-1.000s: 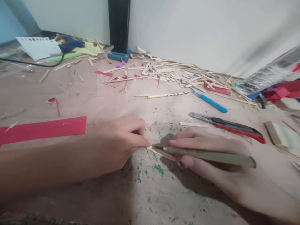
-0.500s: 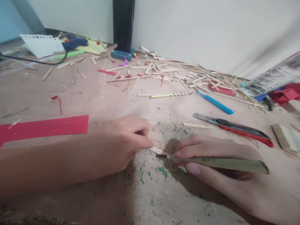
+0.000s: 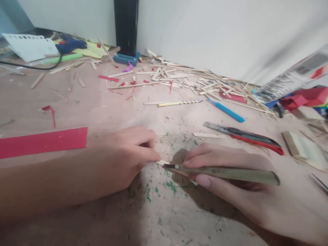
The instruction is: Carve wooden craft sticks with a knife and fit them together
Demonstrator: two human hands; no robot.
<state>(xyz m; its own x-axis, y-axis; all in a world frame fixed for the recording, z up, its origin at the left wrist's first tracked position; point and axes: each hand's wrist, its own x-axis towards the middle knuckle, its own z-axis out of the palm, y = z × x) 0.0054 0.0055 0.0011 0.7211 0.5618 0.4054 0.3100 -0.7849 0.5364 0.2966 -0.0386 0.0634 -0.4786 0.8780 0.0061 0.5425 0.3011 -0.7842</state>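
A thin, pale wooden stick (image 3: 160, 162) lies low over the tabletop between both hands. My left hand (image 3: 133, 153) is closed on its left end, thumb and forefinger pinched together. My right hand (image 3: 238, 191) grips a slim tool (image 3: 230, 173) with a greenish-tan handle, a silver collar and a narrow dark tip. That tip meets the stick just right of my left fingertips; whether it is a blade or bristles I cannot tell. The right fingers cover the stick's other end. Green flecks (image 3: 170, 186) dot the surface beneath.
Behind my right hand lie a red-and-black utility knife (image 3: 256, 138), a loose stick (image 3: 208, 135), a blue capped tool (image 3: 227, 110) and a pencil (image 3: 179, 103). Stick scraps (image 3: 184, 77) are heaped by the wall. A red paper strip (image 3: 43, 141) is left, a wood block (image 3: 294, 146) right.
The view has shifted slightly, so everything sits further left. The tool's tip now rests further along the stick, nearer my left fingertips. Both grips stay the same.
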